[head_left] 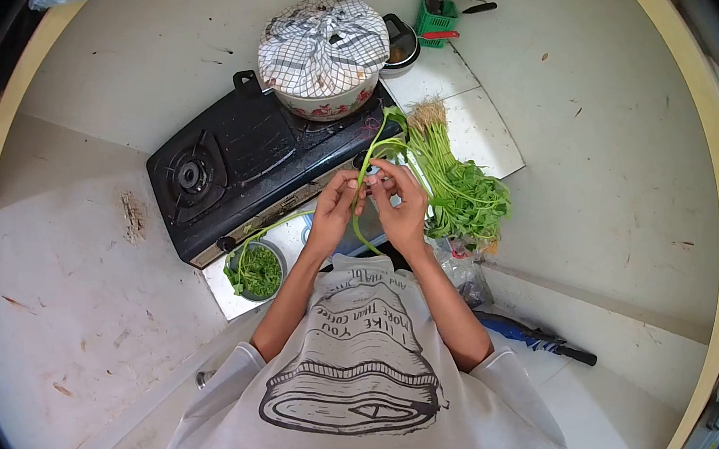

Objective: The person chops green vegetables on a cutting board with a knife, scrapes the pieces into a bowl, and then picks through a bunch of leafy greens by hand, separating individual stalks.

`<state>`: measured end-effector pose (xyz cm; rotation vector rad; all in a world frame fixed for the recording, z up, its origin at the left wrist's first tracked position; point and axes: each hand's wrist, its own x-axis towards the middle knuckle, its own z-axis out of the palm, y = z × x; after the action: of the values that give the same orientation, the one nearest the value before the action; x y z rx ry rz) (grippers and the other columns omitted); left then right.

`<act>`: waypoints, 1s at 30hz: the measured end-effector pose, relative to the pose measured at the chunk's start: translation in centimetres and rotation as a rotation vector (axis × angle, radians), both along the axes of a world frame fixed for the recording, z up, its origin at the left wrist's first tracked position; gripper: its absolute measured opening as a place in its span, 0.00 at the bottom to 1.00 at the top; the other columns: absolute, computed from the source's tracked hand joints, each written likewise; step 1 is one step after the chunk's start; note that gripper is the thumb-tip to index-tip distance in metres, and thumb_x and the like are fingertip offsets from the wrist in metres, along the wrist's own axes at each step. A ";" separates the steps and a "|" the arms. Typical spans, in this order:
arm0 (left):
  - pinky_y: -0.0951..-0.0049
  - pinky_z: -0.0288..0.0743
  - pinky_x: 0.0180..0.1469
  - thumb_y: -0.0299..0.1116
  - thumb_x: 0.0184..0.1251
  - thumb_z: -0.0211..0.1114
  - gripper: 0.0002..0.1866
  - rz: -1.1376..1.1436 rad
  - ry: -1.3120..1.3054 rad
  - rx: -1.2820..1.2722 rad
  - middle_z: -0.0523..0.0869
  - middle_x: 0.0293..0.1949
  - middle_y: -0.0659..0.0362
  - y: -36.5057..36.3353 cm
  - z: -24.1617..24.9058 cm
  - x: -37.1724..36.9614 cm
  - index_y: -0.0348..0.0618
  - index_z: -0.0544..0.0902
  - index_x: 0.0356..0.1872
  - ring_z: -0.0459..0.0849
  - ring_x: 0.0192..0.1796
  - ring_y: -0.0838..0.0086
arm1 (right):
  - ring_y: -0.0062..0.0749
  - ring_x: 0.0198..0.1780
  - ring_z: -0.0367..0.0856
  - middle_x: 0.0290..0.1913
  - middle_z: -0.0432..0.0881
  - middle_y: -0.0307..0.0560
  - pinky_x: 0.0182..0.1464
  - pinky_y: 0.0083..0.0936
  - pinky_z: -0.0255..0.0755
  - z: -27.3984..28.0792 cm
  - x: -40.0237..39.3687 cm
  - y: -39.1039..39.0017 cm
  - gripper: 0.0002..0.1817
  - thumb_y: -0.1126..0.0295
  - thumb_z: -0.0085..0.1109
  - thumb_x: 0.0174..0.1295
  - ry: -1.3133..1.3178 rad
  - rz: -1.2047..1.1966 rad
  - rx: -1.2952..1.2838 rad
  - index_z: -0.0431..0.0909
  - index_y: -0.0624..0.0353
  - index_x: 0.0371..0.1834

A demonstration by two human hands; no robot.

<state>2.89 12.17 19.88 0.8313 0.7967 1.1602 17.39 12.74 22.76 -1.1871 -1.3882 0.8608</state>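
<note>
A long green leafy stem (370,151) runs up between my two hands, curling over at its leafy top. My left hand (335,203) is closed on the stem, fingertips pinched against it. Close beside it, my right hand (401,204) also pinches at the stem, its fingers bent inward. To the right lies a bunch of leafy greens (467,196) with pale roots at its far end. A grey bowl (281,279) filled with picked green leaves (257,268) sits to the lower left, a long stem trailing from it toward my hands.
A black gas stove (247,169) fills the left, with a bare burner (191,174). On it stands a floral pot (323,108) topped by a checkered cloth (321,45). Behind are a black-rimmed lid (401,46) and a green utensil basket (435,26). A blue umbrella (523,332) lies lower right.
</note>
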 end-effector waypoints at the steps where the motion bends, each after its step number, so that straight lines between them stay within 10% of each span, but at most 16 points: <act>1: 0.78 0.66 0.40 0.33 0.87 0.49 0.10 0.000 0.002 -0.004 0.77 0.37 0.65 0.0 -0.1 -0.1 0.40 0.78 0.55 0.70 0.36 0.83 | 0.19 0.32 0.80 0.37 0.82 0.41 0.33 0.19 0.72 -0.2 0.0 0.0 0.15 0.80 0.64 0.69 0.005 -0.001 -0.011 0.85 0.61 0.57; 30: 0.82 0.58 0.32 0.34 0.87 0.50 0.10 -0.164 0.129 0.013 0.73 0.33 0.67 0.2 0.2 -1.3 0.40 0.77 0.50 0.63 0.30 0.87 | 0.24 0.23 0.68 0.27 0.69 0.41 0.26 0.24 0.64 -1.7 0.9 0.2 0.10 0.79 0.71 0.62 -0.204 -0.073 0.205 0.87 0.60 0.47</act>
<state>1.61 12.33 20.11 0.9715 0.8115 0.9741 18.32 12.90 21.05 -1.1833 -1.5472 0.5425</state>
